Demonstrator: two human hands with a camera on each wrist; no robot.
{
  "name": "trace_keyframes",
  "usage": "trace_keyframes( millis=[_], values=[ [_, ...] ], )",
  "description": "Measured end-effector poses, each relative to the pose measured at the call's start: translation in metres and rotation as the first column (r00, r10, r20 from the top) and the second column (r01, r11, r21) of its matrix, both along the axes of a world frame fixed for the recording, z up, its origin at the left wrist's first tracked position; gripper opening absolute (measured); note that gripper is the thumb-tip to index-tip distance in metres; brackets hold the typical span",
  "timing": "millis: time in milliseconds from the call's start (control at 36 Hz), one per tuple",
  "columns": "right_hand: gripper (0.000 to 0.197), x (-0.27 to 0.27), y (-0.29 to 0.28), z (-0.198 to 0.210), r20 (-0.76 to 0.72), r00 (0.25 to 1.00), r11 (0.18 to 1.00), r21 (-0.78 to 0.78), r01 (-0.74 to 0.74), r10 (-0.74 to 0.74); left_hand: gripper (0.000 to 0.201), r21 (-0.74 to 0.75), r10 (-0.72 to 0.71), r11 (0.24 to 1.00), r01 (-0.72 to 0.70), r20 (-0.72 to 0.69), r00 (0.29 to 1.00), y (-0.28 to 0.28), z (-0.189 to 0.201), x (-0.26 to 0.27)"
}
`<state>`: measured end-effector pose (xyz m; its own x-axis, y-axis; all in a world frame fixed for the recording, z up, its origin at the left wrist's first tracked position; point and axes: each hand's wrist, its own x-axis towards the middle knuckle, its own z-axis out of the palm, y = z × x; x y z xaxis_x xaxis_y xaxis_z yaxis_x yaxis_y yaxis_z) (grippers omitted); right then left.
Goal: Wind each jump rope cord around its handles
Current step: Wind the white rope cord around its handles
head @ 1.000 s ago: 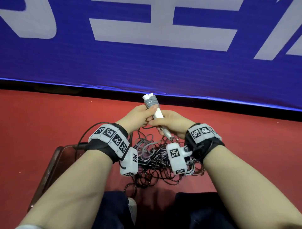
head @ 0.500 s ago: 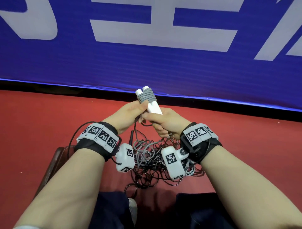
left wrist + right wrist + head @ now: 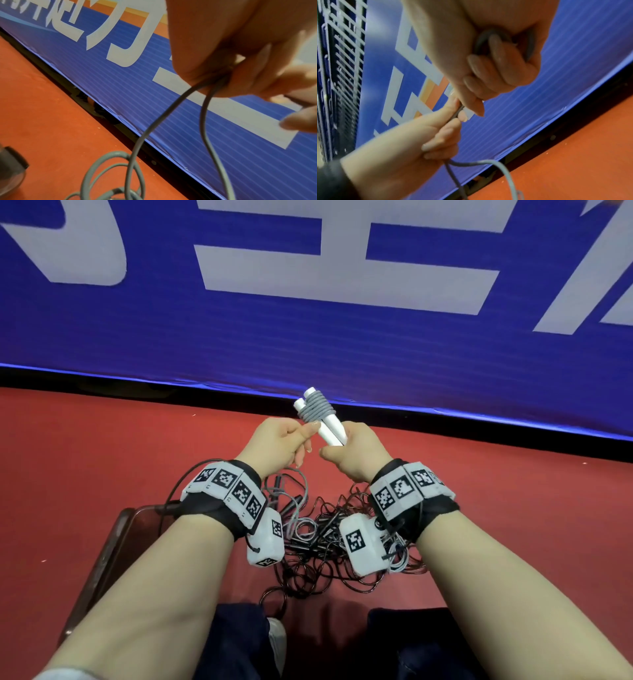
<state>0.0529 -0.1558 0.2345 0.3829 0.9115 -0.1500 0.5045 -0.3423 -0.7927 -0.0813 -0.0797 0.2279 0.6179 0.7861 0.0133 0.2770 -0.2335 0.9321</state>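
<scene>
red floor (image 3: 102, 446) lay open at 9 and 3 o'clock; the blue banner (image 3: 308, 344) edged 12. right hand (image 3: 356, 457) gripped the white handles (image 3: 330, 429), raised at centre. left hand (image 3: 277, 445) pinched the grey cord (image 3: 154, 121). rope tangle (image 3: 318, 542) at 6.

The head view looks forward and down from above both forearms, taking in the red floor (image 3: 102, 474) near and the blue banner (image 3: 308, 344) standing far across the top; the left wrist view sits very near the left hand (image 3: 231, 47), facing along it toward the banner (image 3: 120, 83), which runs tilted from upper left to lower right; the right wrist view looks up along the right hand (image 3: 488, 54), close and tilted, with the left hand (image 3: 440, 135) reaching in from the lower left; all three share the banner, the floor and the grey cord (image 3: 315, 409).
</scene>
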Motion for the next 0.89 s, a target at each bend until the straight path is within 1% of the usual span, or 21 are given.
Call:
trace_keyframes(
  millis=[83,139,194,222,278,306,333,361,389,417,444,500,611,639,667,694,750,778,833,861,889],
  values=[
    [0.017,-0.001,-0.001,-0.006,0.154,0.988,0.999,-0.044,0.011,-0.004,0.045,0.003,0.011,1.0,-0.01,-0.072,0.997,-0.001,-0.002,0.002],
    [0.014,-0.001,-0.002,-0.008,0.266,0.964,0.998,-0.061,0.028,-0.01,0.045,0.0,0.029,1.0,-0.029,-0.102,0.994,-0.002,-0.003,0.005],
    [0.011,-0.001,-0.004,-0.006,0.408,0.913,0.997,-0.066,0.034,-0.004,0.041,-0.026,0.04,0.999,-0.043,-0.119,0.992,-0.005,-0.001,0.01],
    [0.012,-0.001,-0.004,-0.004,0.477,0.879,0.997,-0.067,0.034,0.002,0.036,-0.05,0.042,0.998,-0.048,-0.125,0.991,-0.007,0.0,0.012],
    [0.015,-0.002,-0.007,-0.001,0.573,0.819,0.997,-0.069,0.027,0.018,0.026,-0.145,0.062,0.986,-0.077,-0.11,0.992,-0.01,0.005,0.017],
    [0.016,-0.004,-0.008,0.0,0.603,0.797,0.997,-0.075,0.02,0.029,0.028,-0.222,0.085,0.97,-0.101,-0.084,0.993,-0.012,0.008,0.018],
    [0.018,-0.006,-0.009,0.0,0.628,0.777,0.997,-0.08,0.014,0.039,0.036,-0.291,0.113,0.948,-0.126,-0.061,0.992,-0.013,0.011,0.02],
    [0.02,-0.009,-0.009,0.001,0.649,0.759,0.996,-0.084,0.007,0.049,0.048,-0.326,0.143,0.933,-0.154,-0.058,0.988,-0.015,0.012,0.021],
    [0.021,-0.013,-0.011,0.001,0.665,0.744,0.996,-0.09,-0.005,0.063,0.059,-0.318,0.172,0.929,-0.19,-0.083,0.982,-0.016,0.012,0.021],
    [0.02,-0.016,-0.011,0.001,0.683,0.727,0.996,-0.092,-0.017,0.076,0.066,-0.286,0.201,0.931,-0.227,-0.116,0.973,-0.017,0.011,0.021],
    [0.02,-0.019,-0.012,0.001,0.696,0.713,0.995,-0.093,-0.028,0.085,0.068,-0.252,0.229,0.933,-0.257,-0.137,0.964,-0.017,0.01,0.021],
    [0.021,-0.022,-0.013,0.001,0.716,0.693,0.996,-0.082,-0.036,0.084,0.062,-0.232,0.251,0.932,-0.277,-0.135,0.958,-0.016,0.007,0.02],
    [0.019,-0.023,-0.012,-0.001,0.75,0.66,0.998,-0.019,-0.053,0.049,0.051,-0.279,0.22,0.935,-0.219,-0.028,0.975,-0.01,0.008,0.017],
    [0.018,-0.023,-0.011,-0.002,0.74,0.671,0.998,-0.004,-0.063,0.045,0.049,-0.288,0.214,0.936,-0.203,0.006,0.977,-0.008,0.009,0.016],
    [0.017,-0.023,-0.011,-0.004,0.708,0.705,0.998,0.006,-0.068,0.044,0.049,-0.296,0.207,0.936,-0.189,0.03,0.978,-0.007,0.009,0.015],
    [0.016,-0.022,-0.011,-0.005,0.64,0.767,0.998,0.008,-0.067,0.046,0.048,-0.308,0.198,0.935,-0.176,0.043,0.979,-0.006,0.009,0.014],
    [0.012,-0.017,-0.009,-0.004,0.413,0.91,0.999,0.004,-0.043,0.038,0.042,-0.341,0.162,0.931,-0.129,0.07,0.984,-0.004,0.009,0.012],
    [0.012,-0.012,-0.007,-0.003,0.293,0.955,0.999,-0.003,-0.033,0.033,0.04,-0.352,0.134,0.931,-0.095,0.09,0.987,-0.004,0.008,0.011],
    [0.018,-0.003,-0.006,0.003,0.083,0.995,0.998,-0.041,-0.054,0.057,0.036,-0.347,0.065,0.938,-0.013,0.138,0.988,-0.004,0.008,0.01],
    [0.019,0.0,-0.007,0.007,-0.065,0.994,0.994,-0.06,-0.09,0.086,0.036,-0.33,0.021,0.943,0.033,0.159,0.987,-0.005,0.009,0.009],
    [0.019,0.003,-0.009,0.009,-0.226,0.967,0.988,-0.067,-0.139,0.121,0.037,-0.308,-0.025,0.948,0.077,0.168,0.985,-0.006,0.009,0.008]
  ],
)
